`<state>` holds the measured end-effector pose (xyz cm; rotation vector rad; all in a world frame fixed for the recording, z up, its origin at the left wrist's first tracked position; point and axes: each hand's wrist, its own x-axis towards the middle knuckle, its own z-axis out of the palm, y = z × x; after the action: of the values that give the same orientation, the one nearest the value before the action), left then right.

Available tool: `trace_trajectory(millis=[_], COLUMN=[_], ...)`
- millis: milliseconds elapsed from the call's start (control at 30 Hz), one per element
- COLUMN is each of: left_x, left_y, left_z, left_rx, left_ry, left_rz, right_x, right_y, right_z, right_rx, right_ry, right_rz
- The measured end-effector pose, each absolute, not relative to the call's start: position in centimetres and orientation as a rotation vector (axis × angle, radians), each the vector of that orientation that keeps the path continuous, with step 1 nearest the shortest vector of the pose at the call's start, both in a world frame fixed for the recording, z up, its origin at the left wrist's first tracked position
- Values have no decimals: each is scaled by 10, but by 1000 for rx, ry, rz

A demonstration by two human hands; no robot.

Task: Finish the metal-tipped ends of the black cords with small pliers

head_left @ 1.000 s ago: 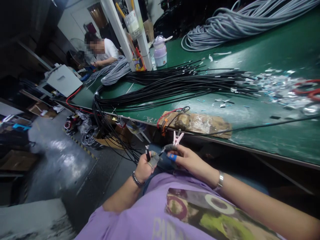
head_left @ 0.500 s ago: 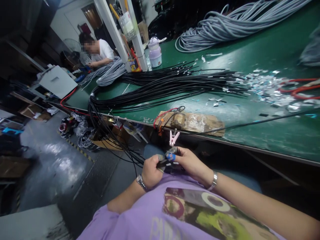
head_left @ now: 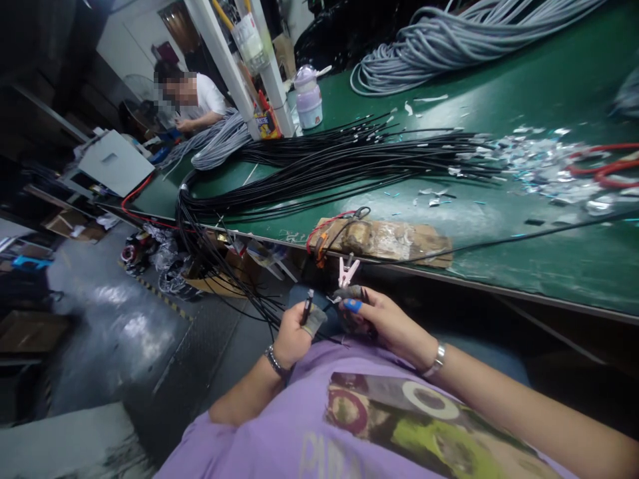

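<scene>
Both hands work low over the lap, just below the near edge of the green bench (head_left: 524, 266). Left hand (head_left: 292, 336) is closed in a fist around the end of a black cable (head_left: 308, 305), whose tip stands upright out of the fist beside a cloth-covered thumb; gripped this way, the end seems offered toward the other hand. Right hand (head_left: 387, 322) has its fingers curled together, a blue cap on one fingertip (head_left: 353, 305), pinching something small and dark that I cannot make out. Just above it, a pink clip (head_left: 346, 269) stands open-jawed at the bench's near edge, likely clamped there to sit within reach.

From the fist, black strands run down toward the floor and back up over the near edge to the cable bundle (head_left: 349, 169) laid along the bench, so ends can apparently be drawn off singly. A taped cardboard pad (head_left: 394, 239) with red and black leads lies on the near edge. Foil scraps (head_left: 529, 166) litter the right side. A lavender jar (head_left: 308, 100) stands by a white post, contents hidden; grey cable coils (head_left: 449, 46) fill the far side. Another person (head_left: 194, 100) sits at the far left end.
</scene>
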<state>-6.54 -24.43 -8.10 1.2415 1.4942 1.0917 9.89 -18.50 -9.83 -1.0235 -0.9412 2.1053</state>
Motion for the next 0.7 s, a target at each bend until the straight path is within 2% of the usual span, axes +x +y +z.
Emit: trace_trajectory(millis=[400, 700], left_x=[-66, -66], left_y=[-243, -243], left_z=[-81, -78], left_rx=[1353, 1270], left_ry=[1411, 1384], left_rz=[1007, 900], right_x=[109, 115], right_y=[-180, -174], right_z=[-89, -86], right_rx=[-1014, -1055], right_ry=[-927, -1260], right_rz=[2176, 2112])
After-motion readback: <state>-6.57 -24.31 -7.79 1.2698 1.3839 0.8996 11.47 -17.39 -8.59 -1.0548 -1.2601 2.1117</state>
